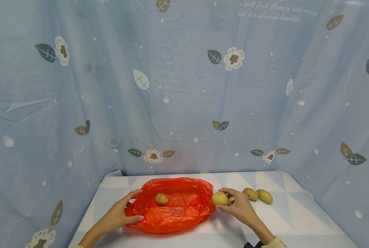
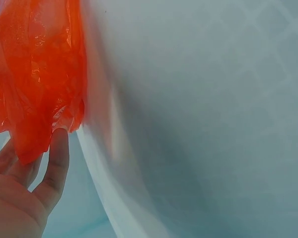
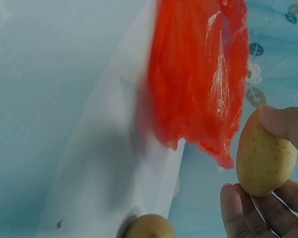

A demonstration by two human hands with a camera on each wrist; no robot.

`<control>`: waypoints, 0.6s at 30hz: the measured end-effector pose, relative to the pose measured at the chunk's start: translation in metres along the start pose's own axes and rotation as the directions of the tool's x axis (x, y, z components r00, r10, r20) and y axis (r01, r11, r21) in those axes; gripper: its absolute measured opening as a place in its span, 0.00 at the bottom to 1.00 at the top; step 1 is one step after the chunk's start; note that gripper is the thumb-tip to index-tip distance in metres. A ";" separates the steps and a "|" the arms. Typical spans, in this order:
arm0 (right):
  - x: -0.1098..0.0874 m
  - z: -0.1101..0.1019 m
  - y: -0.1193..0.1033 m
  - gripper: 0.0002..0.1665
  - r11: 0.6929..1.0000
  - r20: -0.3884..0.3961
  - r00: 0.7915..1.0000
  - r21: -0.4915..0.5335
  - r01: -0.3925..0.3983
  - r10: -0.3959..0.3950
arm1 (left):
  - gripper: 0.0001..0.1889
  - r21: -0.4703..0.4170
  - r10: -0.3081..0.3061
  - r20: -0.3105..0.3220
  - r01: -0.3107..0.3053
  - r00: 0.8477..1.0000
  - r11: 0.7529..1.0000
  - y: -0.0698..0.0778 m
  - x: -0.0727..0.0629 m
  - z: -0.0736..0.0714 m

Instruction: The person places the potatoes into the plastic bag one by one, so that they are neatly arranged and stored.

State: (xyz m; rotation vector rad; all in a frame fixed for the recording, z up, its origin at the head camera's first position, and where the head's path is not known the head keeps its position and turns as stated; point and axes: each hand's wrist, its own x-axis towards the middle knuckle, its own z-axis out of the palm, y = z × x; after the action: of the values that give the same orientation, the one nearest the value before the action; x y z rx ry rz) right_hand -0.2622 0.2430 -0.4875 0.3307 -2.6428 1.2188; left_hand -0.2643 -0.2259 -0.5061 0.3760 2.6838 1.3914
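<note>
A red plastic bag (image 1: 172,225) lies spread with its mouth up on the table, and one potato (image 1: 161,199) sits inside it. At the bag's left end, my left hand (image 1: 119,213) holds the rim between thumb and fingers; the left wrist view shows the fingers around the gathered plastic (image 2: 32,134). My right hand (image 1: 238,206) grips a yellow potato (image 3: 265,156) with thumb on one side and fingertips on the other, right beside the bag's right edge. Behind those fingers a bit of another yellowish piece (image 1: 231,199) shows, mostly hidden.
Two more potatoes (image 1: 250,194) (image 1: 264,196) lie side by side on the table to the right of my right hand. The white and pale blue patterned table (image 1: 283,220) ends at a blue curtain (image 1: 184,103) with leaves and flowers, which hangs behind and on both sides.
</note>
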 end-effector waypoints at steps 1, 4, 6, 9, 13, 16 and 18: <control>0.001 0.001 -0.001 0.32 1.000 0.000 1.000 -0.003 0.008 -0.008 | 0.47 -0.001 0.000 0.000 0.000 1.000 1.000 0.000 0.000 0.000; 0.005 0.006 -0.005 0.31 0.999 -0.002 1.000 -0.015 0.029 -0.029 | 0.47 -0.001 0.000 -0.004 0.000 1.000 1.000 -0.001 0.001 0.000; 0.007 0.010 -0.008 0.31 0.999 -0.002 0.999 -0.021 0.044 -0.044 | 0.47 0.003 -0.002 -0.004 0.002 1.000 1.000 -0.003 0.001 0.000; 0.010 0.015 -0.013 0.32 0.998 0.003 0.998 -0.020 0.059 -0.059 | 0.47 0.006 -0.001 0.000 0.001 1.000 1.000 -0.005 0.002 0.000; 0.012 0.019 -0.018 0.34 0.996 0.012 0.997 -0.023 0.082 -0.081 | 0.47 0.009 0.004 0.001 -0.004 1.000 1.000 -0.004 0.003 0.001; 0.012 0.021 -0.022 0.35 0.997 0.023 0.998 -0.047 0.066 -0.065 | 0.47 0.008 0.005 -0.004 -0.005 1.000 1.000 -0.001 0.004 0.002; 0.012 0.022 -0.024 0.35 0.996 0.031 0.998 -0.065 0.055 -0.053 | 0.47 0.014 0.005 -0.009 -0.005 1.000 1.000 0.000 0.004 0.002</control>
State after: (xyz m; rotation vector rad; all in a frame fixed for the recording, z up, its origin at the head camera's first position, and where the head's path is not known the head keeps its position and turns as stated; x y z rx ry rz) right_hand -0.2688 0.2095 -0.4814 0.4095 -2.6735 1.1155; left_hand -0.2680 -0.2228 -0.5074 0.3784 2.7031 1.3797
